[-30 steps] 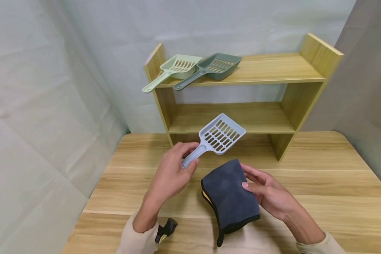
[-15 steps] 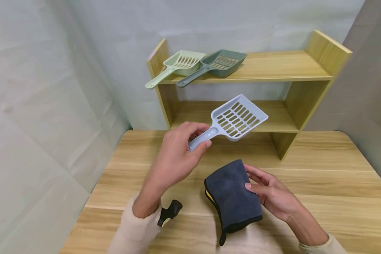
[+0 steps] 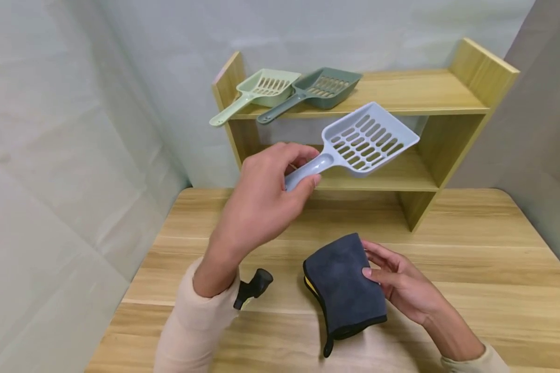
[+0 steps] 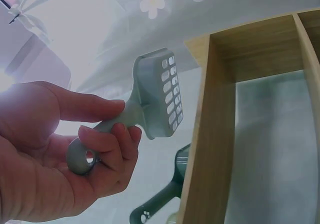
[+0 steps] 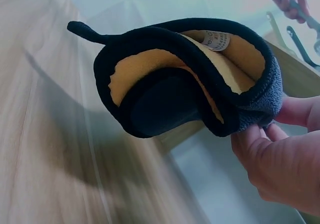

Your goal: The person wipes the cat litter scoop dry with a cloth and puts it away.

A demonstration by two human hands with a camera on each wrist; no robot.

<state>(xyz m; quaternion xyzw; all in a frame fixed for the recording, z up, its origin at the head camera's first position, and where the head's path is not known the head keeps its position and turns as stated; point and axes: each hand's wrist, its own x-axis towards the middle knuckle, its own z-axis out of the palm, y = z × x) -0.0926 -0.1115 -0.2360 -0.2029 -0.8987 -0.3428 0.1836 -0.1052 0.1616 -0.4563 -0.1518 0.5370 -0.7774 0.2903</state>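
My left hand (image 3: 266, 194) grips the handle of a light blue slotted litter scoop (image 3: 350, 147), raised in front of the shelf's upper part. The left wrist view shows thumb and fingers around the handle of that scoop (image 4: 155, 94), its holed end sticking out past the hand. Lower right, my right hand (image 3: 401, 285) pinches the edge of a folded dark grey cloth (image 3: 347, 287) with black trim and a hanging loop. Seen from the right wrist, the cloth (image 5: 150, 104) is held off the table, showing a yellow inner side and a white label.
A two-tier wooden shelf (image 3: 415, 93) stands at the table's back. On its top left lie a pale green scoop (image 3: 268, 85) and a dark green scoop (image 3: 329, 88), handles over the front edge. A black wrist-worn device (image 3: 254, 287) juts from the left sleeve. Fabric walls surround the wooden table (image 3: 485, 248).
My left hand has lifted the litter scoop upward and somewhat to the right, from the lower shelf's height toward the top tier. The right hand and cloth have barely moved.
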